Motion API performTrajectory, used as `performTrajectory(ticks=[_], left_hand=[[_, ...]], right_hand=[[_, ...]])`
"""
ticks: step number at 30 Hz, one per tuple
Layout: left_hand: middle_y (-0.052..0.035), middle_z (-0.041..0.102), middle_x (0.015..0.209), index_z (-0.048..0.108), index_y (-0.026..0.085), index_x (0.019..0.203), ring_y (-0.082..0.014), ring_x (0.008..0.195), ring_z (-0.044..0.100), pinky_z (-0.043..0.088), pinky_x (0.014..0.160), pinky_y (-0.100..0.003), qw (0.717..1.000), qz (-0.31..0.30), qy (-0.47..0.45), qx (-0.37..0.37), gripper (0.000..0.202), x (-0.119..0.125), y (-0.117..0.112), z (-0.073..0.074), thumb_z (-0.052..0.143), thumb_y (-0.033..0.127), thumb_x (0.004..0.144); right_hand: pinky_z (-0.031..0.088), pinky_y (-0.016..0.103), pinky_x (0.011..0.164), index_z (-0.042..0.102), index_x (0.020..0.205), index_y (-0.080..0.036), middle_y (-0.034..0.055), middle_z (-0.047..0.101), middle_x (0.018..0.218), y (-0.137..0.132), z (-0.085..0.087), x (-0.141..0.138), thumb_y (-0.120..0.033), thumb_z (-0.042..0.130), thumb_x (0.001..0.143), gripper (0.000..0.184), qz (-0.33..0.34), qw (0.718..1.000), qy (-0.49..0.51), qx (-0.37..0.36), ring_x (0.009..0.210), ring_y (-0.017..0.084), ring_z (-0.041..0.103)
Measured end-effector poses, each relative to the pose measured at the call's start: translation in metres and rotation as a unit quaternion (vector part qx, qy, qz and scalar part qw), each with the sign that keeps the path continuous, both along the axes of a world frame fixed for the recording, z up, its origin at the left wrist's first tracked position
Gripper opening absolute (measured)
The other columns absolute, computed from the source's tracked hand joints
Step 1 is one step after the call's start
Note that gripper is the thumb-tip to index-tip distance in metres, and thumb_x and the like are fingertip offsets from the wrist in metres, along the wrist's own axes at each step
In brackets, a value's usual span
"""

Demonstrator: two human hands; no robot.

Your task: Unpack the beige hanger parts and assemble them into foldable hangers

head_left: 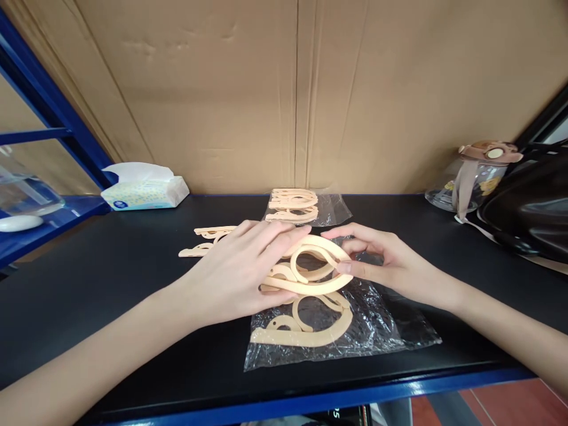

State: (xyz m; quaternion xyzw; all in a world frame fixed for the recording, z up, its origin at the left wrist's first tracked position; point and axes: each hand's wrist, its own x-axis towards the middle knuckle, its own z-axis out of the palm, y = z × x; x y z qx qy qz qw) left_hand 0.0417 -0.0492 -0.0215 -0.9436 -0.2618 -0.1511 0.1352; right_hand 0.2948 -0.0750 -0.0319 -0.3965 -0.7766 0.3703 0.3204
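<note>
- Two hands hold one beige plastic hanger (pixel 313 286), a flat curved piece with loop cut-outs, raised just above the near middle of the black shelf top (pixel 110 266).
- Left hand (pixel 235 272): palm down, fingers laid over the hanger's left end, thumb against its lower edge; closed on the piece.
- Right hand (pixel 390 263): thumb and fingertips pinch the hanger's right rim; remaining fingers curled, apart from the piece.
- Directly under the held piece: clear plastic bag (pixel 381 325), crinkled and lying flat, with a second hanger (pixel 306 334) of the same shape inside it.
- Behind the left hand: loose hanger parts (pixel 208 236) lying flat on the shelf top.
- Further back, centre: stack of hangers (pixel 293 206) resting on another clear bag.
- Back left: tissue pack (pixel 144 189), one sheet pulled up.
- Back right: clear bottle (pixel 474 177) with a brown lid, just beside a black bag (pixel 528 207).
- Rear wall: brown cardboard (pixel 266 89). Blue frame (pixel 48 100) at left.
</note>
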Motion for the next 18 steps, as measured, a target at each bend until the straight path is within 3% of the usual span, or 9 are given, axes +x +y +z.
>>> performTrajectory(ticks=[3, 6, 13, 18], left_hand=[[-0.0109, 0.053, 0.128, 0.036, 0.019, 0.138, -0.0283, 0.111, 0.051, 0.04, 0.092, -0.04, 1.0, 0.016, -0.018, -0.001, 0.07, -0.001, 0.0, 0.001, 0.057, 0.056, 0.082], [-0.0103, 0.052, 0.129, 0.039, 0.02, 0.136, -0.0282, 0.112, 0.05, 0.039, 0.093, -0.041, 0.999, 0.035, -0.028, -0.014, 0.068, -0.005, 0.004, 0.004, 0.057, 0.056, 0.081], [-0.0089, 0.052, 0.127, 0.044, 0.021, 0.131, -0.0274, 0.11, 0.049, 0.04, 0.092, -0.04, 0.995, 0.06, -0.043, -0.073, 0.067, -0.01, 0.011, 0.006, 0.06, 0.058, 0.078], [-0.0073, 0.053, 0.123, 0.043, 0.023, 0.132, -0.0268, 0.106, 0.05, 0.04, 0.091, -0.041, 0.994, 0.07, -0.046, -0.077, 0.065, -0.011, 0.012, 0.006, 0.062, 0.054, 0.078]], right_hand=[[0.054, 0.039, 0.08, 0.049, 0.124, -0.023, 0.0045, 0.07, 0.096, 0.002, -0.001, 0.0, -0.037, 0.059, 0.085, 0.043, 0.013, 0.997, 0.051, -0.055, 0.089, 0.019, 0.066], [0.055, 0.038, 0.079, 0.047, 0.125, -0.021, 0.0041, 0.071, 0.09, 0.005, -0.002, 0.0, -0.035, 0.062, 0.084, 0.046, -0.01, 0.993, 0.088, -0.085, 0.084, 0.019, 0.068], [0.052, 0.036, 0.083, 0.049, 0.123, -0.02, 0.001, 0.073, 0.08, 0.009, 0.0, 0.001, -0.034, 0.064, 0.082, 0.045, -0.051, 0.99, 0.105, -0.083, 0.083, 0.017, 0.069], [0.051, 0.039, 0.084, 0.049, 0.124, -0.021, 0.0037, 0.073, 0.083, 0.011, 0.0, 0.004, -0.038, 0.061, 0.084, 0.045, -0.067, 0.99, 0.101, -0.078, 0.085, 0.02, 0.069]])
